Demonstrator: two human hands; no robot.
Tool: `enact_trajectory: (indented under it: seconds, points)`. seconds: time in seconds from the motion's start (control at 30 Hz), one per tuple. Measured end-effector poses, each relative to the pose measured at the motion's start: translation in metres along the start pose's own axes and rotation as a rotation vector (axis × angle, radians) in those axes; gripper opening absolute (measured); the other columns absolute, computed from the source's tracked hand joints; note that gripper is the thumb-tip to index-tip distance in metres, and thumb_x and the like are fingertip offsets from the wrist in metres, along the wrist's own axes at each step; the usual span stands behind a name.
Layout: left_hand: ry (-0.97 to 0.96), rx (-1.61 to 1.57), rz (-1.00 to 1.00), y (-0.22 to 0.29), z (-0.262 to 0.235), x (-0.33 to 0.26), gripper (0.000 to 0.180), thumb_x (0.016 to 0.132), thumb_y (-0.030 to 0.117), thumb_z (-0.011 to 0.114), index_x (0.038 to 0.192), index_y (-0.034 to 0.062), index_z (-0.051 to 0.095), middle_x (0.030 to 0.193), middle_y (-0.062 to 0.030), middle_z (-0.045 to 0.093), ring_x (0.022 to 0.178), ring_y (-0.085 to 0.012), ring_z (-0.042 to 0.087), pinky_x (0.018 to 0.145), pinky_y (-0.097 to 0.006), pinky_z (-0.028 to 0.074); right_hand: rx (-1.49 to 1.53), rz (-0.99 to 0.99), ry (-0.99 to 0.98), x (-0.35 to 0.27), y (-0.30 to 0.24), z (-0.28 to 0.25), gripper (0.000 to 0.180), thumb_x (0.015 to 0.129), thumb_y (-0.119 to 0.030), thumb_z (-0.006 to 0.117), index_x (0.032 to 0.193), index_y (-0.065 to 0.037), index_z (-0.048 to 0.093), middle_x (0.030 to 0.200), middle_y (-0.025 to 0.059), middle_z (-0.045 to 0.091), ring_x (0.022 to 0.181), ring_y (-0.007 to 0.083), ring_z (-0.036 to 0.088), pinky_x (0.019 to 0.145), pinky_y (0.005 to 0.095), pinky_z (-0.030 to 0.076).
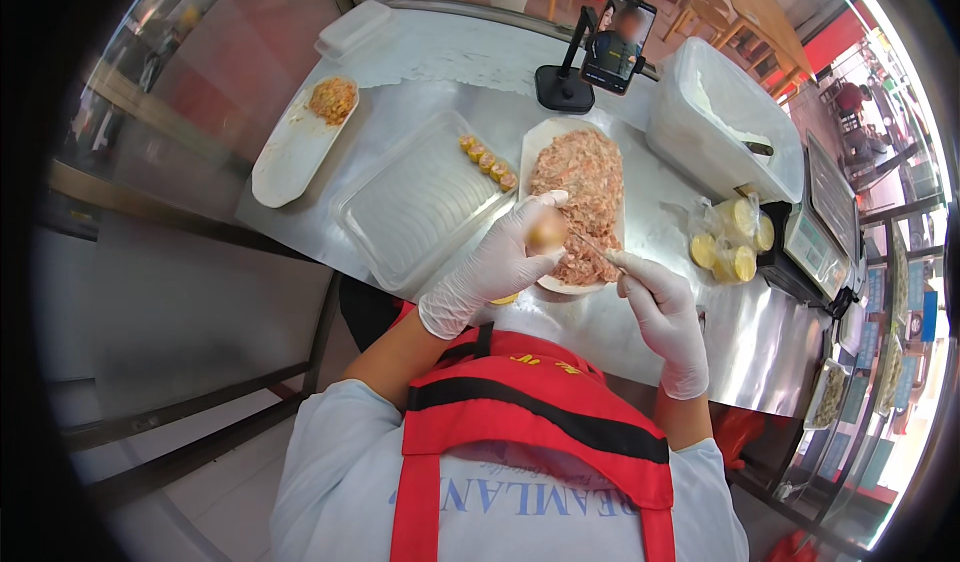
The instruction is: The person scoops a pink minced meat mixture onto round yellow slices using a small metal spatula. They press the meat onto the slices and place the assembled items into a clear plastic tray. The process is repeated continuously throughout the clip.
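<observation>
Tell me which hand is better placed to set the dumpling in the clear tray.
Left. The left hand already holds the dumpling and is beside the clear tray, probably an easy move. The right hand holds a thin spatula over the filling plate.

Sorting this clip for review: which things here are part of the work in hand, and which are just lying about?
In use:
left hand holding a wrapper with filling
right hand with a thin spreader
plate of minced filling
clear tray with finished dumplings
stack of yellow wrappers

Lying about:
phone on a stand
white lidded tub
scale
far plate
</observation>
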State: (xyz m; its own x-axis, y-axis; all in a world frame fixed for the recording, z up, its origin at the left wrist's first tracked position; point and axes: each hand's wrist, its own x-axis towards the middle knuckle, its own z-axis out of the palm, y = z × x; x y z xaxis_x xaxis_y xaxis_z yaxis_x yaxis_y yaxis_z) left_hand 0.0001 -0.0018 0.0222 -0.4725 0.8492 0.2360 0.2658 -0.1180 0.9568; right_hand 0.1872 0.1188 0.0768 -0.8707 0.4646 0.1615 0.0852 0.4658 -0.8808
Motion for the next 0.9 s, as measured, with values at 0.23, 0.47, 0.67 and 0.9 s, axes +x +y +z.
enact_trajectory:
  seconds: [0.23,0.47,0.67,0.9]
  points:
    - [-0.149,-0.076,-0.142,0.0,-0.008,-0.004,0.029,0.078,0.001,0.067,0.106,0.002,0.061,0.094,-0.0025,0.062,0.09,-0.0088,0.057,0.08,-0.024,0.046,-0.025,0.109,-0.093,0.003,-0.003,0.01,0.029,0.088,0.0,0.053,0.115,-0.005,0.063,0.087,0.0169,0.067,0.078,0.0214,0.067,0.072,0.0293,0.05]
    - [-0.073,0.15,0.062,0.006,-0.007,-0.005,0.017,0.071,0.0,0.069,0.084,0.0041,0.058,0.078,-0.006,0.06,0.074,-0.0181,0.06,0.067,-0.029,0.047,-0.238,0.009,-0.129,0.005,-0.009,0.014,0.034,0.083,0.0,0.055,0.114,-0.009,0.063,0.081,0.0167,0.065,0.074,0.0313,0.065,0.067,0.0352,0.051]
    - [-0.122,0.343,0.16,-0.008,-0.002,-0.01,0.02,0.068,0.001,0.071,0.081,0.005,0.057,0.077,-0.0099,0.059,0.071,-0.0266,0.059,0.062,-0.033,0.047,-0.559,-0.032,-0.219,0.005,-0.025,0.009,0.032,0.082,-0.001,0.056,0.112,-0.012,0.065,0.075,0.0141,0.062,0.068,0.0302,0.063,0.061,0.036,0.049]
    - [-0.113,0.112,-0.066,-0.005,-0.003,-0.005,0.015,0.076,0.006,0.071,0.089,0.0041,0.063,0.083,-0.0038,0.063,0.079,-0.0111,0.06,0.073,-0.026,0.049,-0.285,-0.029,-0.041,0.006,-0.022,0.003,0.03,0.08,-0.002,0.061,0.108,-0.011,0.068,0.07,0.0094,0.059,0.062,0.0264,0.061,0.057,0.0329,0.048]
